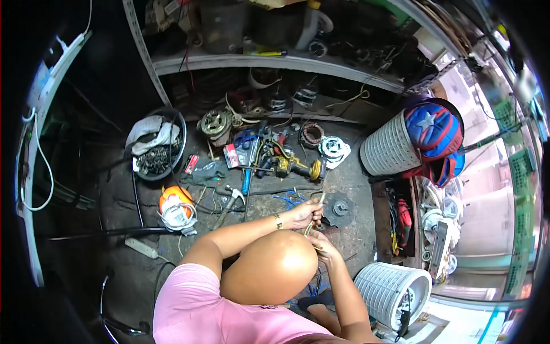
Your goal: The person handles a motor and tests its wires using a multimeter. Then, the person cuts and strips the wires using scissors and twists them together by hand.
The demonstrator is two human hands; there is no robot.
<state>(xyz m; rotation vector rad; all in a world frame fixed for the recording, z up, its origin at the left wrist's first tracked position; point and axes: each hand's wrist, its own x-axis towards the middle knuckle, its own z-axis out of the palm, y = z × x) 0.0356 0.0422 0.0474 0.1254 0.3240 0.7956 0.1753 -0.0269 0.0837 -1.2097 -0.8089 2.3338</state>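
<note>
Both hands are close together just beyond the bent knee. My left hand [306,214] is closed on a thin yellowish cable [309,228], whose pale end sticks up above the fingers. Lower and slightly right, my right hand [325,247] pinches the same cable. A dark round metal part [341,207] lies on the floor to the right of my left hand. Farther off is a yellow and black power drill [301,167], and a hammer [232,200] rests to the left.
A black basin [182,150] of small metal parts stands at the left, near an orange and white object [176,205]. White baskets [385,150] [372,289] are on the right. Motor parts [334,149] and a shelf [240,61] lie beyond.
</note>
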